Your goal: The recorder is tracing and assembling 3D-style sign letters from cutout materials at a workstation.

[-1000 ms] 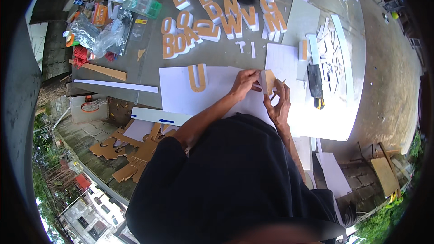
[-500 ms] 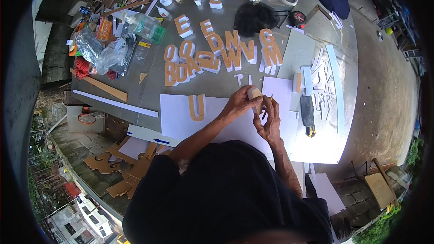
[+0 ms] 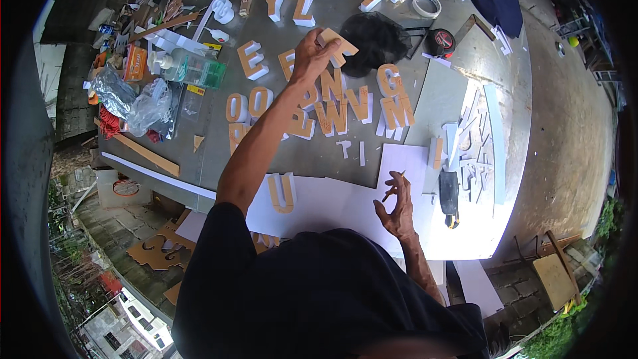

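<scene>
My left hand (image 3: 314, 58) reaches far over the table. It is closed on a brown-faced cardboard letter (image 3: 343, 50), held beside a black mesh cloth (image 3: 373, 40) and above the rows of standing letters. Nearer to me, my right hand (image 3: 399, 213) is over the white sheet (image 3: 319, 203), its fingers curled round a thin pencil (image 3: 387, 194). A U-shaped cardboard letter (image 3: 282, 194) lies on that sheet to the left. Several white-sided letters, such as a W-shaped one (image 3: 331, 118) and a G-shaped one (image 3: 389, 81), stand mid-table; my left forearm hides some of them.
A black-handled cutter (image 3: 449, 193) lies right of my right hand, near white offcuts (image 3: 477, 149). Farther off are a tape measure (image 3: 440, 42) and a tape roll (image 3: 426, 4). Clear bottle (image 3: 193, 70), plastic bags (image 3: 143, 110) and wood scraps crowd the left side.
My left hand has moved forward and left from beside my right hand, carrying the cardboard letter. My right hand stays over the white sheet, now apart from the letter. The view has shifted slightly.
</scene>
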`<state>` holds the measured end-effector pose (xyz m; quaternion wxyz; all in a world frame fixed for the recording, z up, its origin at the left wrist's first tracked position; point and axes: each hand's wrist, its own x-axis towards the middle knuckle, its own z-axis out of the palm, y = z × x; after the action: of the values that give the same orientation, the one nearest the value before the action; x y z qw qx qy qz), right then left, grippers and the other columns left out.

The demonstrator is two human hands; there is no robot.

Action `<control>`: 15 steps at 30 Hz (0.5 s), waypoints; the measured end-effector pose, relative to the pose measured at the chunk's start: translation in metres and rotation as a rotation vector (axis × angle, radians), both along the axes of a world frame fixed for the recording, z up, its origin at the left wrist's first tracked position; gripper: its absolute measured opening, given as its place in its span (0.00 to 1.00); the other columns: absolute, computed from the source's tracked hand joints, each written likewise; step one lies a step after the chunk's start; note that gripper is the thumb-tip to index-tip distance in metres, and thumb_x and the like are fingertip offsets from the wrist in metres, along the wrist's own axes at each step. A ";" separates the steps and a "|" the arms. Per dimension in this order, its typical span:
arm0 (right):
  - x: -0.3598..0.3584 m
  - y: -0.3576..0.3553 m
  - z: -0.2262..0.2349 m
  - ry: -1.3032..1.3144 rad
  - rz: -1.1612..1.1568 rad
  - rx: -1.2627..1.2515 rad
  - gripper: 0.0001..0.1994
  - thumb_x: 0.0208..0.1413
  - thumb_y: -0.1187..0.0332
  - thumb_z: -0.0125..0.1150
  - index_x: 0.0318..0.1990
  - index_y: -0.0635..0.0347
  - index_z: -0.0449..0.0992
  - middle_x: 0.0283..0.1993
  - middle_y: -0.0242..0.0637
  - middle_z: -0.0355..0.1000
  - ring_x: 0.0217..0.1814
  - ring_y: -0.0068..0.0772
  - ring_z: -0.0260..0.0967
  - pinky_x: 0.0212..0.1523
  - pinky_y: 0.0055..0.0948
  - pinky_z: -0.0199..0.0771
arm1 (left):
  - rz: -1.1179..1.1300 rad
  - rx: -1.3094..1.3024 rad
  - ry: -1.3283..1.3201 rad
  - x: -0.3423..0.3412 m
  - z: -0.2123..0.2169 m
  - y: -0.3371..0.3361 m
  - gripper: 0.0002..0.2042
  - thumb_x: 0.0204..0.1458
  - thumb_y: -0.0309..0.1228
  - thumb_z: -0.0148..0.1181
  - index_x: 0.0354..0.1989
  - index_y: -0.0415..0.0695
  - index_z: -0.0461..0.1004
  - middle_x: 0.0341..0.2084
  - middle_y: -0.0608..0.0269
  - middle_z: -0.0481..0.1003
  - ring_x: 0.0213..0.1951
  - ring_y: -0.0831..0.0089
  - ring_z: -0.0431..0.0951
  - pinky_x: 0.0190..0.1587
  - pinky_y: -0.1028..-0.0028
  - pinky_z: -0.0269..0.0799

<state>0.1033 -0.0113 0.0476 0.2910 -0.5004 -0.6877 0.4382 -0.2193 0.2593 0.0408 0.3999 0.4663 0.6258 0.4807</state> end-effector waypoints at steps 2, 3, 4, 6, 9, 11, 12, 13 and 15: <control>0.007 -0.008 -0.011 -0.019 0.000 -0.086 0.43 0.46 0.81 0.66 0.71 0.56 0.53 0.55 0.52 0.64 0.48 0.45 0.70 0.48 0.38 0.77 | 0.037 0.031 0.238 -0.016 -0.024 0.053 0.30 0.52 0.43 0.69 0.58 0.36 0.72 0.47 0.44 0.77 0.48 0.53 0.80 0.51 0.62 0.75; 0.011 -0.014 -0.020 -0.035 -0.018 -0.120 0.41 0.47 0.82 0.64 0.71 0.57 0.54 0.53 0.50 0.64 0.45 0.44 0.71 0.48 0.39 0.77 | 0.064 0.047 0.398 -0.016 -0.029 0.072 0.31 0.52 0.45 0.68 0.58 0.36 0.72 0.49 0.40 0.76 0.49 0.47 0.79 0.52 0.59 0.75; 0.017 -0.021 -0.028 -0.083 -0.033 -0.146 0.40 0.48 0.83 0.62 0.70 0.57 0.55 0.53 0.50 0.64 0.44 0.43 0.71 0.48 0.39 0.77 | 0.072 -0.029 0.403 -0.004 -0.025 0.087 0.32 0.50 0.47 0.68 0.58 0.36 0.72 0.50 0.36 0.74 0.51 0.44 0.77 0.53 0.57 0.74; 0.022 -0.030 -0.042 -0.105 -0.020 -0.156 0.35 0.50 0.84 0.58 0.68 0.59 0.58 0.50 0.49 0.65 0.42 0.40 0.71 0.48 0.41 0.75 | 0.070 -0.015 0.507 -0.015 -0.035 0.119 0.29 0.50 0.46 0.67 0.54 0.34 0.74 0.49 0.34 0.75 0.51 0.43 0.77 0.53 0.56 0.74; 0.021 -0.032 -0.049 -0.097 -0.068 -0.126 0.32 0.52 0.83 0.59 0.67 0.62 0.59 0.49 0.49 0.65 0.39 0.41 0.70 0.44 0.40 0.75 | 0.089 -0.007 0.580 -0.013 -0.057 0.153 0.28 0.51 0.44 0.65 0.51 0.30 0.73 0.46 0.33 0.76 0.50 0.41 0.77 0.53 0.55 0.73; 0.016 -0.029 -0.052 -0.097 -0.062 -0.129 0.31 0.52 0.82 0.60 0.66 0.62 0.60 0.49 0.49 0.65 0.39 0.41 0.70 0.43 0.39 0.75 | 0.133 0.007 0.597 -0.022 -0.077 0.171 0.28 0.52 0.43 0.64 0.50 0.28 0.73 0.44 0.33 0.77 0.49 0.40 0.77 0.53 0.54 0.73; 0.014 -0.027 -0.053 -0.095 -0.053 -0.121 0.31 0.53 0.81 0.60 0.66 0.63 0.60 0.49 0.50 0.65 0.38 0.41 0.70 0.42 0.38 0.75 | 0.190 0.071 0.623 -0.031 -0.082 0.180 0.29 0.52 0.43 0.64 0.51 0.26 0.71 0.43 0.32 0.77 0.47 0.39 0.78 0.54 0.55 0.74; 0.014 -0.026 -0.055 -0.092 -0.049 -0.131 0.31 0.53 0.81 0.60 0.66 0.63 0.60 0.49 0.50 0.65 0.38 0.41 0.70 0.42 0.38 0.75 | 0.239 0.132 0.643 -0.035 -0.090 0.183 0.30 0.52 0.43 0.64 0.51 0.24 0.70 0.42 0.31 0.77 0.46 0.39 0.79 0.54 0.55 0.74; 0.018 -0.029 -0.058 -0.096 -0.109 -0.106 0.30 0.52 0.79 0.62 0.65 0.63 0.62 0.48 0.50 0.66 0.37 0.40 0.70 0.42 0.37 0.75 | 0.198 0.040 0.644 -0.001 -0.083 0.189 0.32 0.53 0.41 0.63 0.56 0.23 0.65 0.42 0.31 0.78 0.46 0.38 0.79 0.54 0.56 0.74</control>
<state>0.1211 -0.0407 -0.0099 0.2544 -0.5721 -0.6484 0.4330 -0.2202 0.4479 -0.0423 0.1239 0.5390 0.7527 0.3572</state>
